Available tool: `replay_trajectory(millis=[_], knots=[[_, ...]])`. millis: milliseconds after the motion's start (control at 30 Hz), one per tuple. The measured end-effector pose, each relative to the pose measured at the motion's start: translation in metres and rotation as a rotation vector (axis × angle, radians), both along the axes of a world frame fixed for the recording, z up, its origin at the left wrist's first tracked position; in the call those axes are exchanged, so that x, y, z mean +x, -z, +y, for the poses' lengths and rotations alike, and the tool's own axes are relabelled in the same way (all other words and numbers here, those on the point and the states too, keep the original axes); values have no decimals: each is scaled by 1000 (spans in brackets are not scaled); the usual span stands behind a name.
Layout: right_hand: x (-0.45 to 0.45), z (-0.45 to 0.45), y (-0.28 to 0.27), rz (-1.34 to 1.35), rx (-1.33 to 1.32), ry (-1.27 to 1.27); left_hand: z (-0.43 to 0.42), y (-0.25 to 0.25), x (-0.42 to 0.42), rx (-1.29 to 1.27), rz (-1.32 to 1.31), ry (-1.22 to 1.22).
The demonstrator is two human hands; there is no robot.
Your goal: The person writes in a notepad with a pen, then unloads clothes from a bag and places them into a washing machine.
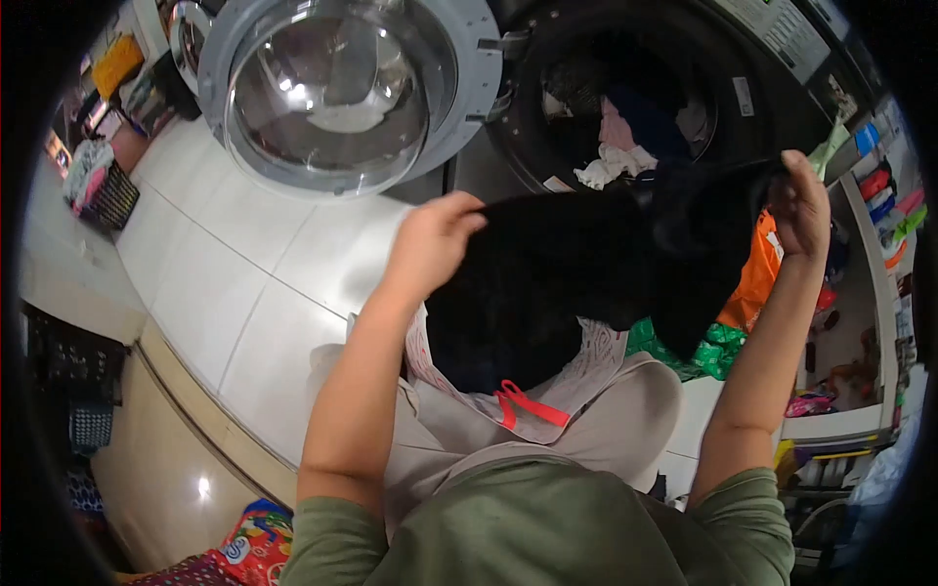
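A black garment [547, 264] is stretched between my two hands, above my lap. My left hand [435, 244] pinches its upper left edge. At the upper right corner my right hand [803, 200] grips the same cloth. Beneath the garment, a pale patterned laundry basket or bag [596, 356] with a red ribbon [528, 405] rests at my lap; its contents are mostly hidden. Just beyond the cloth is the open washing machine drum [576, 107], with white cloth [618, 166], pink cloth and dark blue cloth inside.
The round glass washer door [332, 98] hangs open to the left. An orange bag [754, 278] and green packaging [718, 352] lie at the right, beside a shelf [884, 293] of small items. A dark basket with clothes [109, 195] stands on the tiled floor [234, 254].
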State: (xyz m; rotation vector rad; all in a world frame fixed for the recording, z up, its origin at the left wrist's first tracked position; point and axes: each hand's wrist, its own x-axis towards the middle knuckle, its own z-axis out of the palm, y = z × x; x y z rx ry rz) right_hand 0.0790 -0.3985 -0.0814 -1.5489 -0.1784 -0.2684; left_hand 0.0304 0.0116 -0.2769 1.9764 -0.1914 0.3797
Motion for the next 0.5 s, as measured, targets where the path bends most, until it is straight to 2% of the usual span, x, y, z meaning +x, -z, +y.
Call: replay_trajectory(millis=[67, 100, 200, 267, 333, 400, 433, 467, 500], knots=[[14, -34, 9, 51, -274, 16, 13, -30, -5, -112, -109, -112], [15, -40, 10, 37, -339, 32, 10, -50, -10, -27, -261, -157], [5, -38, -17, -53, -543, 179, -2, -102, -19, 379, -313, -85], [6, -41, -40, -145, -689, 243, 1, -124, -14, 451, -347, -72], [4, -34, -57, -296, -741, 338, 3, -156, -13, 411, -473, -164], [20, -48, -70, -410, -666, 321, 10, -187, -11, 317, -590, -195], [19, -39, -74, -503, -686, 421, 8, -203, -13, 274, -586, -245], [14, -28, -75, -592, -838, 636, 5, -217, -14, 229, -582, -297], [12, -9, -74, -670, -924, 695, 2, -224, -9, 121, -622, -268]])
